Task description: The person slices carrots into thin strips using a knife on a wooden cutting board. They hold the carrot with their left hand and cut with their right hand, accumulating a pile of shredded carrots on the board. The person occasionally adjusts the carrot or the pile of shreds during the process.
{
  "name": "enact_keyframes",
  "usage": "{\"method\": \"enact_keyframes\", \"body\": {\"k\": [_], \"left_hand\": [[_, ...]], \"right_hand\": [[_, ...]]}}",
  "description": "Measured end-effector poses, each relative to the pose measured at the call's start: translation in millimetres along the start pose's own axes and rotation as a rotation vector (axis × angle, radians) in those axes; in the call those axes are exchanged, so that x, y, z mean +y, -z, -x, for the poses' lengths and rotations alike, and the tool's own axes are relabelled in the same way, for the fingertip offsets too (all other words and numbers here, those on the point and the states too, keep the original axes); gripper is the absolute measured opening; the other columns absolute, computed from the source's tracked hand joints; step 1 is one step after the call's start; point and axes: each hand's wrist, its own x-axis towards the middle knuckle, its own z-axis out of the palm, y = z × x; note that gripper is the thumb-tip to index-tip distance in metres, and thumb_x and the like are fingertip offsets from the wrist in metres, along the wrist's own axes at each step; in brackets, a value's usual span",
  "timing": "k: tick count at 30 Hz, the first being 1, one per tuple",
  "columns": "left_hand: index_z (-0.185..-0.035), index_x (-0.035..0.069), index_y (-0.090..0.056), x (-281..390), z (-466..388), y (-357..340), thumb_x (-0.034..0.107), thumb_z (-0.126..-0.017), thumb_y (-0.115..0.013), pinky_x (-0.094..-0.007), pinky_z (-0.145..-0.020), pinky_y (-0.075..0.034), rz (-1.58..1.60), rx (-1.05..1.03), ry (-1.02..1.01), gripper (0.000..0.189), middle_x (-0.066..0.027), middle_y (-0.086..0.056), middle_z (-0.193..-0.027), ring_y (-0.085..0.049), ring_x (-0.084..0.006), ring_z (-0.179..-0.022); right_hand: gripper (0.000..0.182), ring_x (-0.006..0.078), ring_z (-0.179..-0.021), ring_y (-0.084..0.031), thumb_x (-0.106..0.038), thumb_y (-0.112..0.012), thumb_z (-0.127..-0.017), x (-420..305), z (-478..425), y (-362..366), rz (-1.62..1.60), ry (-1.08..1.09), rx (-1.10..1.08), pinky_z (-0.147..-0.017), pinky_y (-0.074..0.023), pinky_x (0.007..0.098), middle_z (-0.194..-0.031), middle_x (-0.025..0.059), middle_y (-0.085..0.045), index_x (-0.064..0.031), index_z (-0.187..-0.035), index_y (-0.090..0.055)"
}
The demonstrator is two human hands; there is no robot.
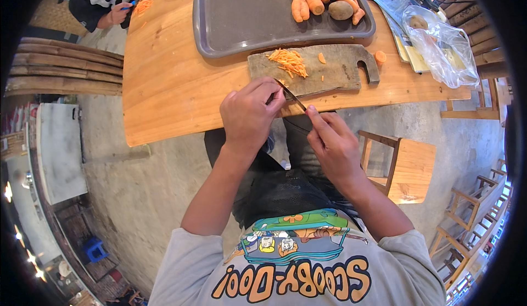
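My right hand (331,141) is closed around the handle of a thin dark-bladed knife (293,96). Its blade slants up and left to my left hand (253,108), whose bent fingers are at the blade's far end; whether they pinch the blade or something small is hidden. Both hands are over the table's near edge, just below a worn wooden cutting board (339,73). On the board lie a heap of carrot shreds (288,62), a thin carrot slice (321,58) and a few loose bits. A thick carrot piece (380,57) sits right of the board's hooked handle.
Behind the board, a grey tray (247,17) holds carrots (313,1) and potatoes (340,10). A plastic bag (442,54) with a potato lies at the right. At upper left, another person's hands (119,13) are near more shreds (143,6). A wooden stool (411,170) stands below right.
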Motion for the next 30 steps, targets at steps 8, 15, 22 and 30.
{"method": "enact_keyframes", "body": {"k": [8,15,22,30], "left_hand": [[-0.100,0.003,-0.086,-4.3,-3.9,2.4,0.011,-0.092,-0.089,-0.0365,-0.081,-0.064,0.058,-0.066,0.035,0.012,-0.0085,-0.086,-0.107,-0.083,-0.0268,-0.092],[-0.103,0.002,-0.086,-9.4,-4.2,7.1,0.012,-0.094,-0.090,-0.0375,-0.086,-0.064,0.136,-0.086,0.048,0.015,-0.0110,-0.085,-0.107,-0.082,-0.0284,-0.095],[-0.103,0.003,-0.084,-11.3,-19.3,3.7,0.015,-0.095,-0.089,-0.0401,-0.086,-0.063,0.132,-0.094,-0.019,0.015,-0.0096,-0.083,-0.106,-0.080,-0.0293,-0.095],[-0.099,0.003,-0.083,-16.9,-23.6,1.7,0.007,-0.090,-0.093,-0.0371,-0.081,-0.059,0.279,-0.007,0.072,0.014,-0.0073,-0.077,-0.102,-0.074,-0.0252,-0.090]], "right_hand": [[0.047,0.0388,-0.090,-0.076,-0.006,-0.077,-0.099,-7.5,-33.5,-7.0,-0.019,-0.085,-0.127,-0.078,-0.0637,0.0474,-0.112,0.0163,-0.069,0.0002,-0.145,-0.072],[0.042,0.0318,-0.086,-0.077,0.001,-0.078,-0.096,3.1,-30.0,11.1,-0.143,-0.157,0.055,-0.076,-0.0634,0.0421,-0.109,0.0146,-0.075,-0.0040,-0.138,-0.079],[0.041,0.0177,-0.075,-0.070,0.006,-0.075,-0.098,37.7,-15.0,47.5,-0.083,-0.206,0.185,-0.069,-0.0574,0.0328,-0.102,0.0111,-0.078,-0.0050,-0.137,-0.082],[0.042,0.0179,-0.075,-0.069,0.006,-0.075,-0.098,46.6,-6.4,42.1,-0.111,-0.204,0.189,-0.069,-0.0564,0.0323,-0.101,0.0117,-0.078,-0.0047,-0.138,-0.082]]}}
